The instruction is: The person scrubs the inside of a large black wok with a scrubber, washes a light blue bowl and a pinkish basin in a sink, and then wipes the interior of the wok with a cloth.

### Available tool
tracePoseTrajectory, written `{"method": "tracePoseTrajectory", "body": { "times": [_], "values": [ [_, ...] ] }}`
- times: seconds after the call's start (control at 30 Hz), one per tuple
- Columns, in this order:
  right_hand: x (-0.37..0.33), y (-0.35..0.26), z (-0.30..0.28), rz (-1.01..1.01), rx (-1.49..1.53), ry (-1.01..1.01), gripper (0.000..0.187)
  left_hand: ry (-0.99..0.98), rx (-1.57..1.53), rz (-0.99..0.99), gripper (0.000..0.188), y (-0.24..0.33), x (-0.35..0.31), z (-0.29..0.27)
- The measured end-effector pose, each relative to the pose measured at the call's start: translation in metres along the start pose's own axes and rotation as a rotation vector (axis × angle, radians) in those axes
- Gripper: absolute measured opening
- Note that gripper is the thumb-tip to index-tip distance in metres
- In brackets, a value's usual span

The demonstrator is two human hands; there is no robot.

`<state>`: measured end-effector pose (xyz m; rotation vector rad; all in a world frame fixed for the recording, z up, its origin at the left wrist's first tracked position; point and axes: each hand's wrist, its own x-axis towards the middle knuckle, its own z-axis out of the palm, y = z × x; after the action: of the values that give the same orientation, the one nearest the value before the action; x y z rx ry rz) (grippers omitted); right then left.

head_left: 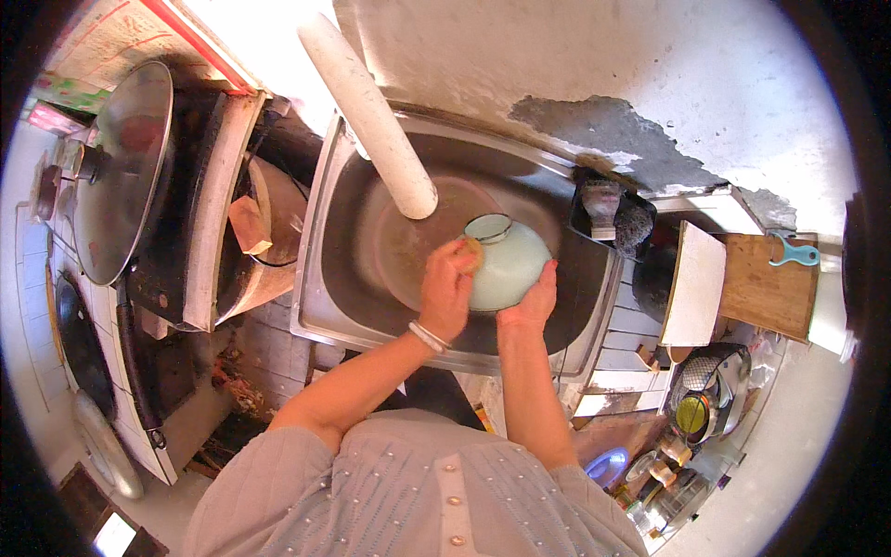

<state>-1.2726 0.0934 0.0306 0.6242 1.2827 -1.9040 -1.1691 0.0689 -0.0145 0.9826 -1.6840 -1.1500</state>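
The bowl (512, 269) (its foot ring (510, 228) showing) is over the sink (371, 246), grasped by the right grip (531, 299); the left grip (447, 286) presses a sponge (474, 252) to it. Right, a tiled tabletop (624, 325); far, a peeling wall (724, 102).

1. Here's the left forearm (367, 376), bare, elbow bent, slanting up and to the right!
2. The left hand (445, 295) has its fingers (453, 256) curled in, gripping close.
3. Over to the right forearm (526, 385), rising far more steeply, leaning slightly left.
4. And the right hand (531, 299) is clasping too, partly hidden, apart from the left, both hands in front of the body!
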Motion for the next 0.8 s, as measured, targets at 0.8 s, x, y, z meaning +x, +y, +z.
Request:
{"method": "tracePoseTrajectory", "body": {
  "times": [0.8],
  "values": [
    [-0.018,-0.007,-0.002,-0.318,-0.326,-0.039,0.035,-0.051,0.156,0.282,0.015,0.021,0.018,0.0]
  ]
}}
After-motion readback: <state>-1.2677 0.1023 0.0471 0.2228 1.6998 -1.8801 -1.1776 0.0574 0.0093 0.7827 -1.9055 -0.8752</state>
